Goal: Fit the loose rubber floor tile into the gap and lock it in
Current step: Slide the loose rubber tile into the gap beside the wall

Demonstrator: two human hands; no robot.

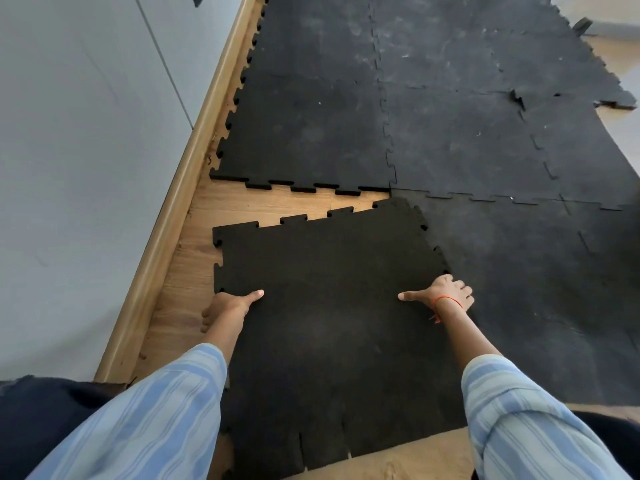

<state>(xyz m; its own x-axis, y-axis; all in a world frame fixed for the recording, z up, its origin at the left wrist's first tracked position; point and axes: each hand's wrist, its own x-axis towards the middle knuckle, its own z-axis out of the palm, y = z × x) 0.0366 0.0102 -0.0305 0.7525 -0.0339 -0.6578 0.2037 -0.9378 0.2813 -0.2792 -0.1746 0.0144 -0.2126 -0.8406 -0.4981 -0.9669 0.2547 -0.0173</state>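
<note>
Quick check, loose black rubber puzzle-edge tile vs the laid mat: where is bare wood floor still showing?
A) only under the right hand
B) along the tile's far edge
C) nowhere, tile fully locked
B: a wedge of bare wood floor shows between the loose black rubber tile and the laid black mat beyond it.

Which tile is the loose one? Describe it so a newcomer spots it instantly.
Follow the wooden skirting board to the strip of bare wood floor. The loose tile lies just nearer, gripped by both hands. Unlike its neighbours, it sits skewed, its right edge overlapping the laid mat.
</note>
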